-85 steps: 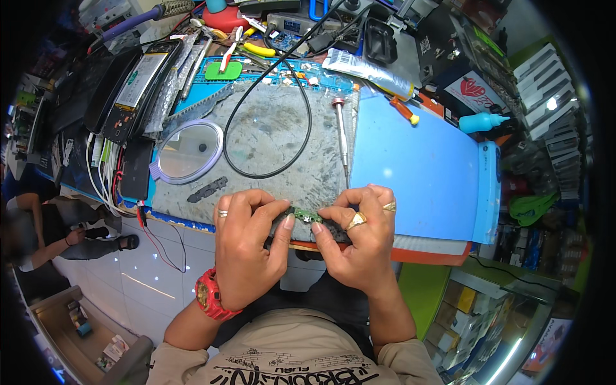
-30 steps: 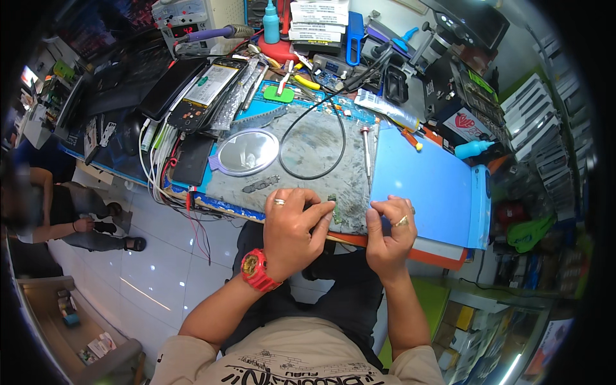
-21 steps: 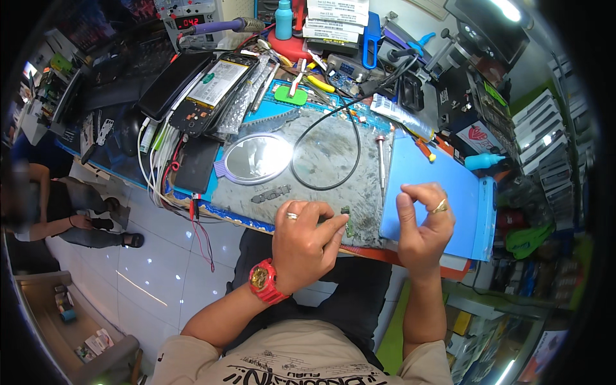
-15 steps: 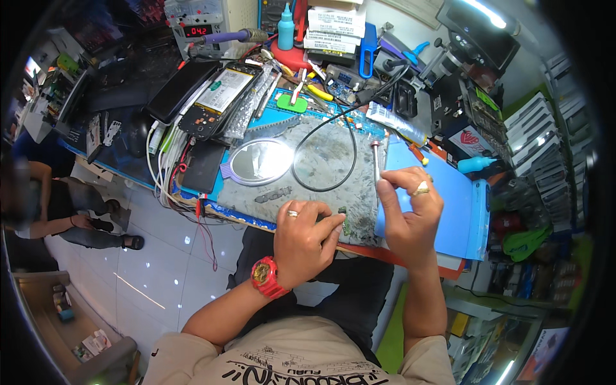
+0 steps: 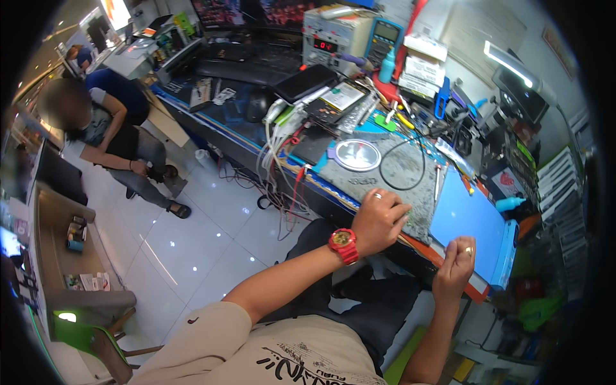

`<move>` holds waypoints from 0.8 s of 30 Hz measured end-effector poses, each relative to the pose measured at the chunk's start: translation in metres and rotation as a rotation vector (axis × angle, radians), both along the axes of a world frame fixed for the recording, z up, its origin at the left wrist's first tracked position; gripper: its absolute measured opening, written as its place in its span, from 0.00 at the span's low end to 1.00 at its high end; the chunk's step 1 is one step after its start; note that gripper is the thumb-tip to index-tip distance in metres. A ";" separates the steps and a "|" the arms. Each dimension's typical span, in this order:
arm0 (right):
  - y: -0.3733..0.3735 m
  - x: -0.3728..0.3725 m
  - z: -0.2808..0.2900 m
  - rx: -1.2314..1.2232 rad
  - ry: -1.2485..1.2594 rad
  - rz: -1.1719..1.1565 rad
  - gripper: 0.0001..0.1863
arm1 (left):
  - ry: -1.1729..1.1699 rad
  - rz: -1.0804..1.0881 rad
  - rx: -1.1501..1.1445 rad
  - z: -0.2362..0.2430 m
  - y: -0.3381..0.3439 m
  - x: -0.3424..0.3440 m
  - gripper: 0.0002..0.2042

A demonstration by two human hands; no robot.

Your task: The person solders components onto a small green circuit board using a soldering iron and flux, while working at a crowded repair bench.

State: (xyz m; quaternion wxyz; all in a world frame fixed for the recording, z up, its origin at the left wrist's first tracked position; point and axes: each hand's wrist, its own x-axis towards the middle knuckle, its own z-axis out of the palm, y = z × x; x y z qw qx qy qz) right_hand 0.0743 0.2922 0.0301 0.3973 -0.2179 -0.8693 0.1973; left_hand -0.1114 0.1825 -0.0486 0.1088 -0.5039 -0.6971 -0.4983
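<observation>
My left hand (image 5: 381, 221), with a red watch on the wrist, is closed at the edge of the grey work mat (image 5: 359, 181). Its thumb and fingers pinch a small greenish piece (image 5: 409, 212) that looks like a bit of circuit board; most of it is hidden. My right hand (image 5: 455, 264) is held closed over the front edge of the blue pad (image 5: 465, 212), its fingers curled against the thumb. Whatever it may hold does not show. A screwdriver (image 5: 437, 183) lies on the mat between the hands. Beyond my left hand lies an oval mirror-like disc (image 5: 357, 155) with a purple rim.
A black cable (image 5: 381, 173) loops over the mat. Behind it lie an opened phone (image 5: 333, 106), a green-handled brush (image 5: 385, 123) and a tube (image 5: 453, 154). A power supply (image 5: 333, 42) and a blue bottle (image 5: 387, 65) stand at the back. A seated person (image 5: 109, 131) is at left.
The view has swung left, bringing the seated person further in. My right hand has drawn back from beside the screwdriver toward the bench's front edge. My left hand keeps its pinch.
</observation>
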 end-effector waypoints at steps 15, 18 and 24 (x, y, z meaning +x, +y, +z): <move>-0.014 0.120 -0.067 -0.157 -0.067 -0.376 0.11 | -0.135 0.012 0.069 0.026 -0.160 0.011 0.12; -0.008 0.115 -0.064 0.048 -0.210 -0.324 0.13 | -0.155 0.130 0.059 0.017 -0.180 -0.003 0.11; 0.014 0.063 -0.064 0.209 -0.237 -0.243 0.14 | -0.143 0.278 0.046 0.027 -0.184 -0.039 0.09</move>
